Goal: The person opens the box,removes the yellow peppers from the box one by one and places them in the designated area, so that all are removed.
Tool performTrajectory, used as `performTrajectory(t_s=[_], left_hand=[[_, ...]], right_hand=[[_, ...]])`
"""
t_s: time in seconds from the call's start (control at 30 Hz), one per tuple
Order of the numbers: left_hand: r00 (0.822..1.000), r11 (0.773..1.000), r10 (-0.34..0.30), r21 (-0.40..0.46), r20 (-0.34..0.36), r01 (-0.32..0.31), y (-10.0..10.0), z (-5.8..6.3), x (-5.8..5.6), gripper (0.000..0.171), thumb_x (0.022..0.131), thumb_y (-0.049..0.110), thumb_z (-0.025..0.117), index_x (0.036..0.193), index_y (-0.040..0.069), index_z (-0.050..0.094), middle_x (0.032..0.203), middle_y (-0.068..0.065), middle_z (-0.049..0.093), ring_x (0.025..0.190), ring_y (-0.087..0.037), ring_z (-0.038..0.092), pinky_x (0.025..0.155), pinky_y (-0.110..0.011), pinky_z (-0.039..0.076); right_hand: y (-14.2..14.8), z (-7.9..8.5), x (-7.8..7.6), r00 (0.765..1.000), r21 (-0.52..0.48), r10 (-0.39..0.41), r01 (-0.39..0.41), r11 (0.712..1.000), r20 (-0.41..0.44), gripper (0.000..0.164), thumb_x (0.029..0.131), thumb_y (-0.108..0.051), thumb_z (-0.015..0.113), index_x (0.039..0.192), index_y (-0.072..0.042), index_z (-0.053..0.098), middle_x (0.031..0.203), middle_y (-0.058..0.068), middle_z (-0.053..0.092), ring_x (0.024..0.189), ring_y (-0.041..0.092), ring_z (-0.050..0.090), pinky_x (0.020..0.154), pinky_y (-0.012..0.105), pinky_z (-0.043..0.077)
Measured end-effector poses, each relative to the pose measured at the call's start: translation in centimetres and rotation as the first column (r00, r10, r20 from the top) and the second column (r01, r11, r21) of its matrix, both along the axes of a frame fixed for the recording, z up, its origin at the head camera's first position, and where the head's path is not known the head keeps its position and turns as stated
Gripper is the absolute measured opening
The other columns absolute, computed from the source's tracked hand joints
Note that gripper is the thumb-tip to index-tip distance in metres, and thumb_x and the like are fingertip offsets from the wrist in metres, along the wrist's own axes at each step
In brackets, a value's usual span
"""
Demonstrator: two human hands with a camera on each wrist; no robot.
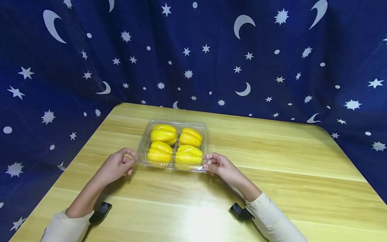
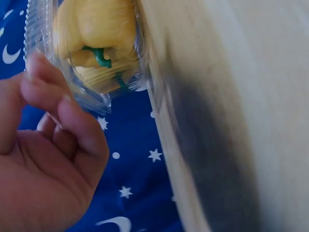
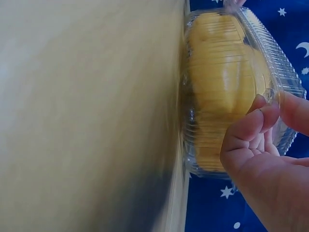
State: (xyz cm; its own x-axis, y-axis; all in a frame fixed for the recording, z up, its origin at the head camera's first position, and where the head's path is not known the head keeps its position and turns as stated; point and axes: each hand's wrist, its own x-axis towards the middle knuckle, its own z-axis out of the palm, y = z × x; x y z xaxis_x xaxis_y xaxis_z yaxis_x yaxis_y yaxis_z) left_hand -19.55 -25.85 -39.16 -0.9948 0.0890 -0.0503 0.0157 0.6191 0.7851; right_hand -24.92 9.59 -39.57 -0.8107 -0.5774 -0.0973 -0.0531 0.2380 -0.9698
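Note:
A clear plastic clamshell container (image 1: pixel 176 164) sits on the table with several yellow bell peppers (image 1: pixel 164 133) inside, its lid lying over them. At its front left corner, my left hand (image 1: pixel 118 163) pinches the rim between thumb and fingers. My right hand (image 1: pixel 222 168) does the same at the front right corner. Green stems show on the bell peppers (image 2: pixel 96 24) in the left wrist view. In the right wrist view, thumb and fingertips of the right hand (image 3: pixel 265 140) meet at the lip of the container (image 3: pixel 263 48).
The light wooden table (image 1: pixel 272 174) extends widely to the right and in front of the container. A dark blue curtain (image 1: pixel 211 60) with white stars and moons hangs behind and at both sides. Black wrist devices (image 1: pixel 101 212) are at both cuffs.

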Motion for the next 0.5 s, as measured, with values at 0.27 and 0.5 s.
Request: performTrajectory(t_s=[0.27,0.5], left_hand=[[0.984,0.962,-0.147,0.244,0.101,0.118,-1.12,-0.41,-0.07,0.051,0.085,0.02,0.064,0.119,-0.006,0.037,0.065,-0.01,0.062,0.05,-0.012,0.05,0.048,-0.026,0.045],[0.984,0.962,-0.162,0.231,0.069,0.143,-0.96,-0.53,-0.3,0.044,0.085,0.017,0.064,0.113,-0.007,0.04,0.064,-0.01,0.063,0.049,-0.012,0.052,0.048,-0.028,0.047]], right_hand=[[-0.02,-0.13,-0.05,1.0,-0.002,-0.006,0.006,1.0,0.002,0.033,0.089,-0.005,0.051,0.115,0.012,0.043,0.081,0.001,0.049,0.067,0.01,0.047,0.065,0.023,0.044],[0.01,-0.09,-0.15,1.0,-0.012,-0.019,0.019,1.0,0.008,0.031,0.088,-0.004,0.051,0.114,0.012,0.043,0.081,0.001,0.049,0.067,0.009,0.047,0.064,0.022,0.044]])
